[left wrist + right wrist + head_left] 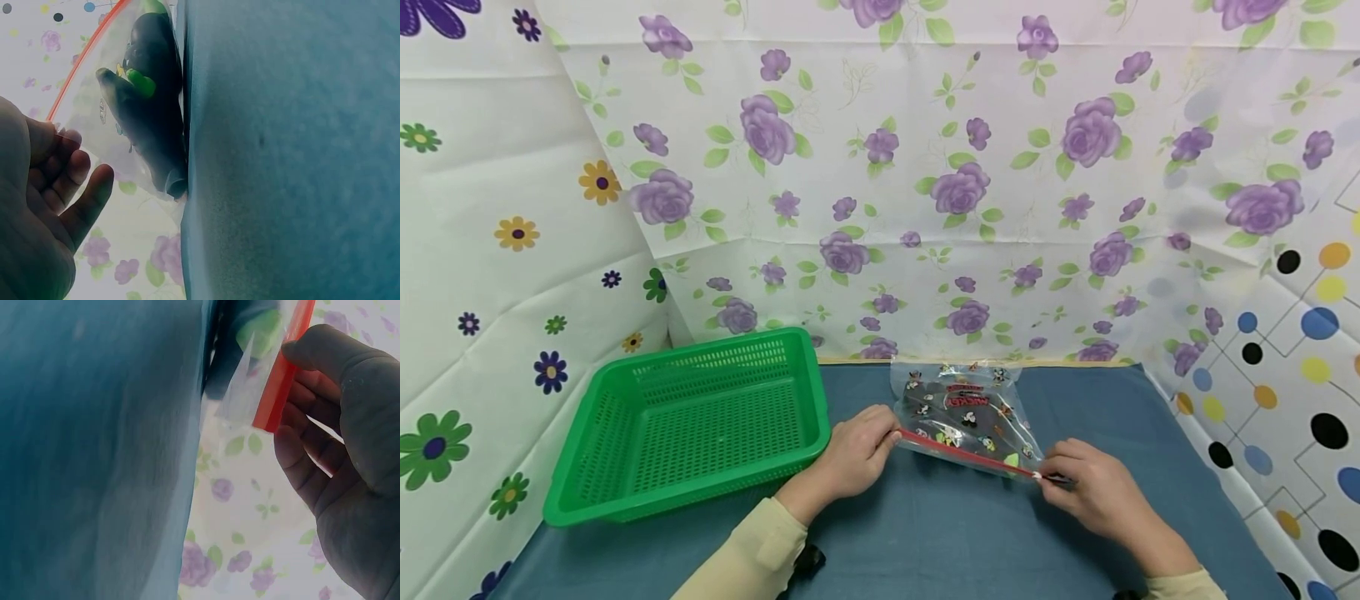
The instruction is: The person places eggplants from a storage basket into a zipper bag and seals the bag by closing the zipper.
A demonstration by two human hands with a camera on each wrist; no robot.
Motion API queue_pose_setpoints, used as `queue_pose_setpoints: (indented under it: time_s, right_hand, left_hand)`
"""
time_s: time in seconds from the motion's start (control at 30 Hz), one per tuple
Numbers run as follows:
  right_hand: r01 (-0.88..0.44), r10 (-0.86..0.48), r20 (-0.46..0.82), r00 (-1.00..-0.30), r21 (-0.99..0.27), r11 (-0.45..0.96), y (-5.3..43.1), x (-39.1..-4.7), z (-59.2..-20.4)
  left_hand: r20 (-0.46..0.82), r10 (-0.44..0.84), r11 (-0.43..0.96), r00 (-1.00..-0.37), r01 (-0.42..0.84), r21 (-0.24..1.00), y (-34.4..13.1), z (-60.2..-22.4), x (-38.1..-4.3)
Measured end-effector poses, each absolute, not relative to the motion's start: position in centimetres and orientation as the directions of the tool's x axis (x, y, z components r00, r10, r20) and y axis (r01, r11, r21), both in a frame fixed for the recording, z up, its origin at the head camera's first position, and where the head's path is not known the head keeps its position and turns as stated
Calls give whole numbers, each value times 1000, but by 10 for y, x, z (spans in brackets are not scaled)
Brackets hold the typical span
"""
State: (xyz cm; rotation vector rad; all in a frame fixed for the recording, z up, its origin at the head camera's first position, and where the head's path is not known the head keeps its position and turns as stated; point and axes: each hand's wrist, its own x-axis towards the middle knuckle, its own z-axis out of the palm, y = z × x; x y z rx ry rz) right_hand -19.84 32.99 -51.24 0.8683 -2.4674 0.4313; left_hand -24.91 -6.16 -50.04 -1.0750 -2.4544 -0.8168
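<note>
A clear zip bag (966, 417) printed with small cartoon figures lies on the blue cloth, its red zip strip (970, 454) slanting along the near side. Inside are dark eggplants (147, 106) with green ends, pressed together under the film. My left hand (856, 454) pinches the strip's left end between thumb and fingers, the other fingers loosely bent in the left wrist view. At the opposite end my right hand (1092, 487) pinches the red strip, thumb on top in the right wrist view. A small dark bit shows beside the right fingers in the head view; its kind is unclear.
A green plastic basket (700, 500) with slotted walls stands left of the bag, close to my left forearm. Blue cloth (925, 542) covers the table. Flowered sheets (917, 167) hang behind and on the left, a dotted one (1285, 392) on the right.
</note>
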Motion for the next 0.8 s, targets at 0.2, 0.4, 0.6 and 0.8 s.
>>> queue_pose_setpoints:
  time_s: [0.2, 0.4, 0.6, 0.8]
  right_hand:
    - [-610, -469, 519, -714, -133, 781, 339, -198, -514]
    - [-587, -458, 500, -735, -132, 798, 344, -197, -515]
    - [-574, -444, 499, -744, -139, 807, 349, -196, -513]
    - [-553, -422, 487, -765, -159, 818, 354, -195, -513]
  left_hand:
    - [494, 551, 558, -673, 737, 381, -62, -502, -251]
    - [509, 547, 553, -664, 744, 376, -62, -502, -251]
    - [528, 544, 547, -652, 753, 366, -62, -504, -252]
    - [532, 541, 542, -651, 754, 371, -63, -503, -251]
